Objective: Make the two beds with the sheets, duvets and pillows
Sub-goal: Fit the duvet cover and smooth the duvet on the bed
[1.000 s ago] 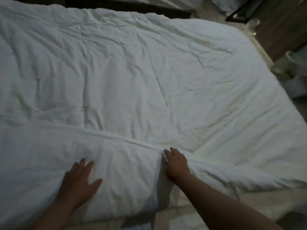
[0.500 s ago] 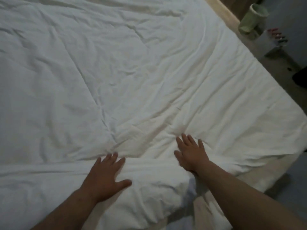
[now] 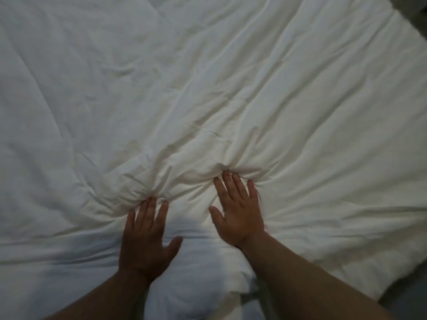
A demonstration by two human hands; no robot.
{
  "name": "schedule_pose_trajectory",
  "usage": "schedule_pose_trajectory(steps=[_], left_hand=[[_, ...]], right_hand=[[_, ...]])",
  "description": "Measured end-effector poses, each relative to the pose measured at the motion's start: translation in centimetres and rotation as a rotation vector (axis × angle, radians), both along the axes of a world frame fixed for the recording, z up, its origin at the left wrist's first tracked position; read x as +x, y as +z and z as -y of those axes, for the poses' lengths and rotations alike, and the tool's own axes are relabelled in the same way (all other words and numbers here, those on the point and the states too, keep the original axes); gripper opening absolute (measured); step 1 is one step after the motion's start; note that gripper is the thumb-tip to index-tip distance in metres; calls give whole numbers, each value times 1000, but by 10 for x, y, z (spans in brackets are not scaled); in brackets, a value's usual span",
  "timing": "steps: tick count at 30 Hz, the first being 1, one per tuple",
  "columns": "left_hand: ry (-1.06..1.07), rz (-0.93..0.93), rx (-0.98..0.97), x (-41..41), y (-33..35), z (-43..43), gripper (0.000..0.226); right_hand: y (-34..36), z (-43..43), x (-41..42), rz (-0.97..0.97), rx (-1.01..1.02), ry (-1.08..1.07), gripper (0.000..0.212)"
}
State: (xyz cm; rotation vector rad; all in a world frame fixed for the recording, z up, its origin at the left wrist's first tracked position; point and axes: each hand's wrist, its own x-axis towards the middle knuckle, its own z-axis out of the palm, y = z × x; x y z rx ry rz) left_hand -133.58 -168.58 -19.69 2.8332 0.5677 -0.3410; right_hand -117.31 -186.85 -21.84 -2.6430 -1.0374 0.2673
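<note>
A white duvet covers nearly the whole view, spread under and ahead of both hands. The right hand lies flat on it with fingers stretched out, holding nothing. The left hand lies flat beside it, fingers spread. Wrinkles gather just before the fingertips.

Both forearms enter from the lower edge, bare, and extend forward. Left hand: palm down, flat, fingers extended and close together, thumb splayed to the right. Right hand: palm down, flat, fingers extended and slightly spread, thumb out to the left. The right hand sits farther forward than the left; the two are near, not touching.
</note>
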Motion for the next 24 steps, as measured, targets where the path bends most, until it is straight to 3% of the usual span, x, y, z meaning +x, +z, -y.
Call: schedule_pose_trajectory(steps=[24], left_hand=[[-13, 235, 31, -9, -21, 5, 94]], right_hand=[[-31, -2, 1, 164, -23, -6, 73]])
